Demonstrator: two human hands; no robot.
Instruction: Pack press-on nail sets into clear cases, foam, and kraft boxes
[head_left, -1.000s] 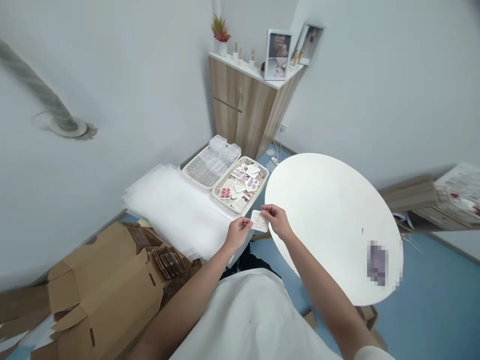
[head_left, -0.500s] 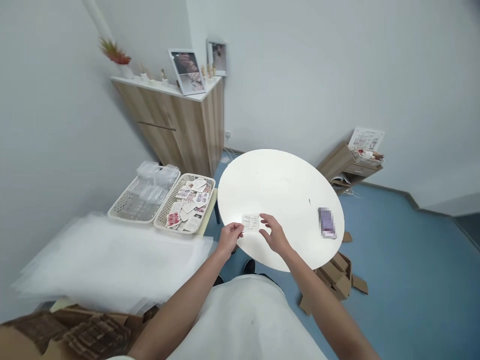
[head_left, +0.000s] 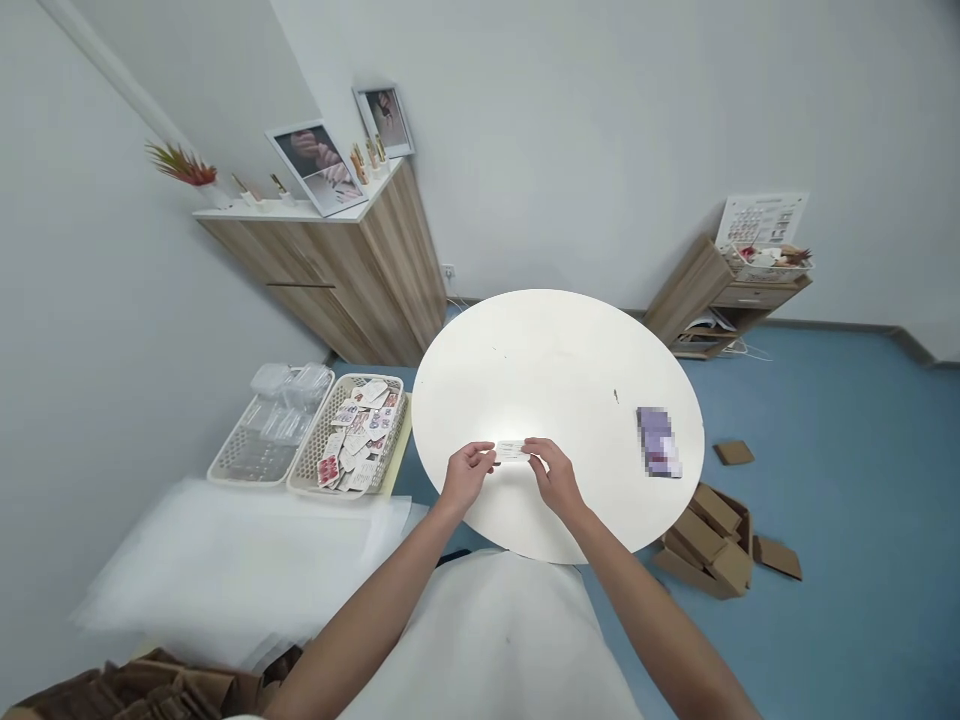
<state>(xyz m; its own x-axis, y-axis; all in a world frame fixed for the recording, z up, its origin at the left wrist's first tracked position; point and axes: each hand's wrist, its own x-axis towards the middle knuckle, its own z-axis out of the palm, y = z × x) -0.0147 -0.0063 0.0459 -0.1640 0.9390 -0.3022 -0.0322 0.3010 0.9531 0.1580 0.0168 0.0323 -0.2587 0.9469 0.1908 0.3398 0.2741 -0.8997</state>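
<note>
We saw the small white card point(head_left: 511, 451) over the near part of the round white table point(head_left: 555, 390), between the two hands. The left hand point(head_left: 465, 478) had its thumb and forefinger narrowly bent, and they held the left end of the card. The right hand point(head_left: 555, 475) held the right end, and its fingertips covered one corner. Some lines of print showed on the card, but we could not read them, and we could not tell whether its lower edge touched the tabletop.

On the right side of the table lay a purple object point(head_left: 658, 445), which was covered by coarse squares, so its details were hidden from us. To the left stood a pale basket point(head_left: 324, 492) with printed cards point(head_left: 367, 425), which overlapped so much that many were only partly visible. Just beside it, a second basket contained clear plastic packs point(head_left: 281, 420), whose shapes were difficult to separate. The white sheets point(head_left: 255, 560) nearer to us were blurred, and the brown cardboard point(head_left: 157, 690) at the lower left was cut off by the picture's edge.
</note>
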